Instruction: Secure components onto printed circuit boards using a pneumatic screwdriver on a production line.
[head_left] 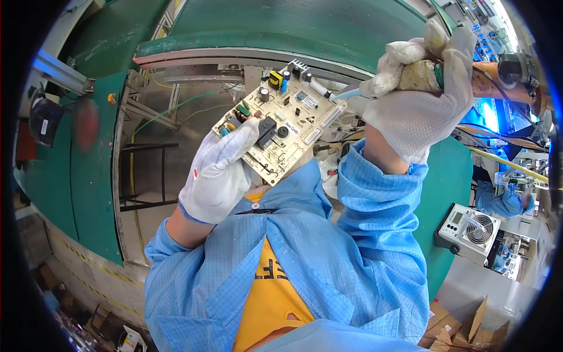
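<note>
My left hand (218, 170), in a white dotted glove, grips the lower left edge of a cream circuit board (299, 126), thumb on top beside a black block component. The board lies tilted in front of my chest, its component side up, with capacitors, a yellow-and-black transformer and white connectors. To its upper right is my right hand (422, 100), also gloved, with fingers curled round a tan, worn-looking handle (419, 76) of a tool whose kind I cannot make out. A pale blue tip (348, 94) sticks out from that hand towards the board's right edge; whether it touches is unclear.
Green work surfaces (305, 23) lie ahead and at the left. Beyond my right hand runs an orange-brown pipe (492, 82) with a black clamp. A white box with a fan (469, 232) stands at the right, above cardboard boxes (463, 328). Another person's blue sleeve (497, 199) shows far right.
</note>
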Motion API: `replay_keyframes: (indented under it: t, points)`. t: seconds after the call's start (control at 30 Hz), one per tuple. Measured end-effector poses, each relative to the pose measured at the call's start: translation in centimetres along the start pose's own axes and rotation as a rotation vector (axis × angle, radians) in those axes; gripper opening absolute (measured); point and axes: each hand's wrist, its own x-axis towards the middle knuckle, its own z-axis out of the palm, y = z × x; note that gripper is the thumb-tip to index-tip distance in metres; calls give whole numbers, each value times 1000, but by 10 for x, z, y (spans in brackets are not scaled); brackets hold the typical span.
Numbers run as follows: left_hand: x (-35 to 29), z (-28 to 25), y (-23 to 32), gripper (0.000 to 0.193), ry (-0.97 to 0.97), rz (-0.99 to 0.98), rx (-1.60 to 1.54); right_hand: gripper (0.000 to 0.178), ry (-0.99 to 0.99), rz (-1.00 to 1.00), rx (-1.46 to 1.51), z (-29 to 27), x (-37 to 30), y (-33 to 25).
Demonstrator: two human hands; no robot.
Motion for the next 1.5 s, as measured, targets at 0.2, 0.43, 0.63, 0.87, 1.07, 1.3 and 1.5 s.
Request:
replay_keyframes:
  t: [0.2,0.43,0.63,0.87,1.07,1.3,1.5]
  points:
    - [4,7,11,30,30,-185,-298,29,-190,-166,-112,-15,10,10]
    - [4,6,9,33,133,-252,-251,31,-50,-9,145,-7,1,1]
    - [-2,5,1,34,26,-65,-121,35,-159,80,323,-7,5,3]
    - [11,-10,22,32,90,274,948,44,-191,125,-2,-18,5,-31]
    - [79,-102,72,17,234,263,361,46,51,-23,110,11,-28,-29]
    - [162,-243,205,56,801,777,1398,42,47,181,52,-59,-25,-61]
    - [164,-253,249,60,1162,298,1871,35,223,333,-82,-67,-7,-93]
